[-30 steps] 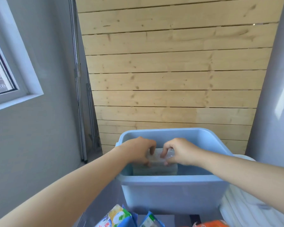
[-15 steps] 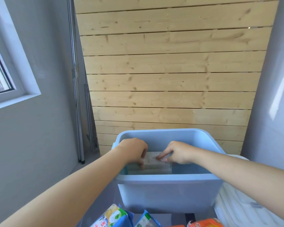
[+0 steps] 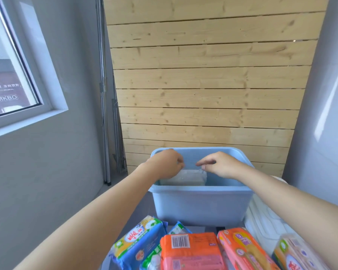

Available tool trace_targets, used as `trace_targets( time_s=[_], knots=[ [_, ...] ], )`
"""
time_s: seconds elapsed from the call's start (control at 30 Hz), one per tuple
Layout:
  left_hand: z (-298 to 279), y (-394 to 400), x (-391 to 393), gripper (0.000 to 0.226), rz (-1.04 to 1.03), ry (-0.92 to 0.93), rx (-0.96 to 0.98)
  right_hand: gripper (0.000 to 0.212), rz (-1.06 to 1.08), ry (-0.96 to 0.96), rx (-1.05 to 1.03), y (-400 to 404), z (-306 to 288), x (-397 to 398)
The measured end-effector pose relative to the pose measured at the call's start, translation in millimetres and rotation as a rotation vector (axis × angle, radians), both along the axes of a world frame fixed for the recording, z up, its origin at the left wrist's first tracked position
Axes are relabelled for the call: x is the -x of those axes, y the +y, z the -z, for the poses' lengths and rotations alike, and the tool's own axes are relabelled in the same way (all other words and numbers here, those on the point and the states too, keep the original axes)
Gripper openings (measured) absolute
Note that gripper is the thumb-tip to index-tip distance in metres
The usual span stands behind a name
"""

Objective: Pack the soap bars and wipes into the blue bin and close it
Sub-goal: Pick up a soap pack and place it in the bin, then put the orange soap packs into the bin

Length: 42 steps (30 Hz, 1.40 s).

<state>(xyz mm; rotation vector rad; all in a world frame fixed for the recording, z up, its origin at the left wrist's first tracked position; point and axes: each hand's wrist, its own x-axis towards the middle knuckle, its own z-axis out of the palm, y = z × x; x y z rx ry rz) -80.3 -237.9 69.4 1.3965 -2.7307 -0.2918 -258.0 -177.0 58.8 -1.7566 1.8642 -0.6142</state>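
I am looking at one blue bin (image 3: 201,203) with one clear-wrapped pack (image 3: 185,177) lying inside, and two orange packs (image 3: 191,250) plus two blue-and-yellow ones (image 3: 139,240) waiting nearer me. My left hand (image 3: 167,163) and right hand (image 3: 220,164) are hovering just above the pack, fingers loosely curled, gripping nothing. The bin is smooth plastic, rectangular with rounded corners.

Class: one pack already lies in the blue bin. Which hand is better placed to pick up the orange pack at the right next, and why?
The right hand, probably. It hovers empty over the blue bin, and the orange pack lies below that arm. The left hand would have to cross over.
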Motion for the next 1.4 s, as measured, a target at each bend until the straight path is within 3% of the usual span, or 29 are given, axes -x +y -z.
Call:
trace_targets(
  time_s=[0.23, 0.4, 0.63, 0.73, 0.87, 1.0, 1.17, 1.4],
  knots=[
    [0, 87, -34, 0.022, 0.079, 0.443, 0.091, 0.022, -0.060, 0.075, 0.307, 87, -7, -29],
    [32, 146, -49, 0.020, 0.101, 0.489, -0.026, 0.022, -0.095, 0.140, 0.314, 145, 20, -39],
    [71, 188, -51, 0.016, 0.080, 0.561, -0.224, 0.029, 0.029, 0.233, 0.236, 203, 61, -35],
    [74, 199, -53, 0.015, 0.177, 0.518, -0.374, 0.028, -0.055, 0.194, 0.254, 225, 69, -39],
    [75, 211, -61, 0.025, 0.310, 0.312, -0.588, 0.032, -0.218, 0.189, 0.236, 238, 77, -50],
    [78, 215, -67, 0.044, 0.377, 0.148, -0.611, 0.037, -0.316, 0.238, 0.196, 241, 85, -50],
    [83, 217, -72, 0.058, 0.331, 0.146, -0.603, 0.060, -0.306, 0.220, 0.018, 244, 89, -43],
    [86, 214, -69, 0.055, 0.272, 0.214, -0.630, 0.076, -0.272, 0.220, -0.145, 241, 89, -42]
  ],
)
